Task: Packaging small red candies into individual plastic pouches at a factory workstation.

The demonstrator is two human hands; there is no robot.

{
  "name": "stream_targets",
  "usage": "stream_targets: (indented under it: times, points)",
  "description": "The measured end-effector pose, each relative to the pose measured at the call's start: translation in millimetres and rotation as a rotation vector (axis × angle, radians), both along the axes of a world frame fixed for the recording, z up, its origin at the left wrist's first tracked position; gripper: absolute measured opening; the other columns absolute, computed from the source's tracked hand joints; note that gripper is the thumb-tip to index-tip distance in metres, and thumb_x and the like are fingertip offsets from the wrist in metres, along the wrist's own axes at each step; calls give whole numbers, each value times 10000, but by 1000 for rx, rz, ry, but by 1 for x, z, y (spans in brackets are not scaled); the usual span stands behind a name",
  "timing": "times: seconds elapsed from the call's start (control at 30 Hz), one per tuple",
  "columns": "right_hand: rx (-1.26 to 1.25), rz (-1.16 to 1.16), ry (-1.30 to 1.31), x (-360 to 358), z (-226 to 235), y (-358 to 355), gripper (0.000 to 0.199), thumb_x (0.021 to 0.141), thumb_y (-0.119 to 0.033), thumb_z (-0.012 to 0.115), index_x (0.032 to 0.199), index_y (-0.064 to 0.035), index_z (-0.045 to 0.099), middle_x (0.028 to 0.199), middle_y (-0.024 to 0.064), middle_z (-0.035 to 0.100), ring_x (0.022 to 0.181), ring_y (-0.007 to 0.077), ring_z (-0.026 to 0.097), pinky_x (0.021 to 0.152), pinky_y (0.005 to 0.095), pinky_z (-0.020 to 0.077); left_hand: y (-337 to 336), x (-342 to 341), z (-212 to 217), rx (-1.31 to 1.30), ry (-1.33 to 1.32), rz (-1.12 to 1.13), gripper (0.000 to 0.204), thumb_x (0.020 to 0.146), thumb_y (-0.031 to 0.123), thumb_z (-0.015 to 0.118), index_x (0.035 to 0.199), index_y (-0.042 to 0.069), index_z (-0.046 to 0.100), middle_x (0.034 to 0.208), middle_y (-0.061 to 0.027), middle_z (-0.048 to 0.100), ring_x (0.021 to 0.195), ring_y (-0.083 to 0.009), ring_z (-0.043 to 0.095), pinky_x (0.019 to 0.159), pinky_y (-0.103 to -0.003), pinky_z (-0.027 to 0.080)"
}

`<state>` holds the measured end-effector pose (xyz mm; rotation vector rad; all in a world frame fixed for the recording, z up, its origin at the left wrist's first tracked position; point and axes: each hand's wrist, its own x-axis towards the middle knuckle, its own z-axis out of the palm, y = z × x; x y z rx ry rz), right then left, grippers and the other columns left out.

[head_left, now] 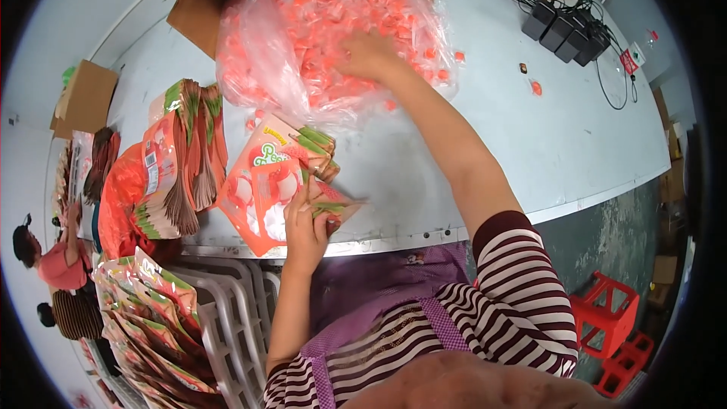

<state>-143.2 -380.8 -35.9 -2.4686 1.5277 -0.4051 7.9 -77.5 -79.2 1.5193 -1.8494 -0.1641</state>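
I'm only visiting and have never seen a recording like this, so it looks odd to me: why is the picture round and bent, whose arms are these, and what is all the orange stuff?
There is no machine here. A person wears a wide-angle camera on the head, looking down at their own arms, which is why straight edges curve toward the rim. The left hand holds an orange pouch with a clear window, open at the edge of the grey table. The right hand reaches into a big clear plastic bag full of small orange wrapped pieces, sitting in a cardboard box. More flat pouches are stacked on the left. A few loose pieces lie on the table, with black adapters and cables at the far end. Red stools stand on the floor to the right.
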Motion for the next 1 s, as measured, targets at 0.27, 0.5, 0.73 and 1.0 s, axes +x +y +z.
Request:
stream_targets:
  times: [0.27, 0.5, 0.73, 1.0]
  points:
    - [-257, 170, -150, -62, -15, 53, 291, 680, -286, 653, 927, -131, 653, 1011, 64, 583, 984, 304, 510, 828, 387, 431, -3, 0, 1, 20, 4, 8, 109, 807, 81, 566, 853, 10, 497, 1291, -239, 450, 1021, -387, 501, 852, -446, 379]
    - [-330, 33, -279, -101, -24, 92, 213, 684, -220, 654, 855, -94, 639, 1010, 65, 564, 930, 284, 506, 785, 363, 429, -2, -2, 4, 37, 6, 15, 99, 815, 71, 554, 874, -3, 525, 1167, -231, 504, 1009, -388, 490, 865, -438, 382]
    - [-301, -70, -118, -139, -13, 112, 213, 707, -260, 679, 836, -96, 638, 1034, 59, 570, 1034, 275, 450, 880, 403, 340, -1, -2, 3, -12, -7, 11, 88, 814, 58, 543, 877, -3, 537, 1106, -214, 539, 989, -386, 489, 863, -432, 386]
    - [-303, -182, -352, -173, -9, 102, 272, 750, -294, 664, 986, -162, 636, 1194, 86, 523, 1105, 276, 432, 942, 433, 302, -1, 2, 1, 62, 21, -4, 119, 807, 76, 564, 887, 6, 510, 1282, -251, 452, 1064, -391, 480, 884, -446, 355]
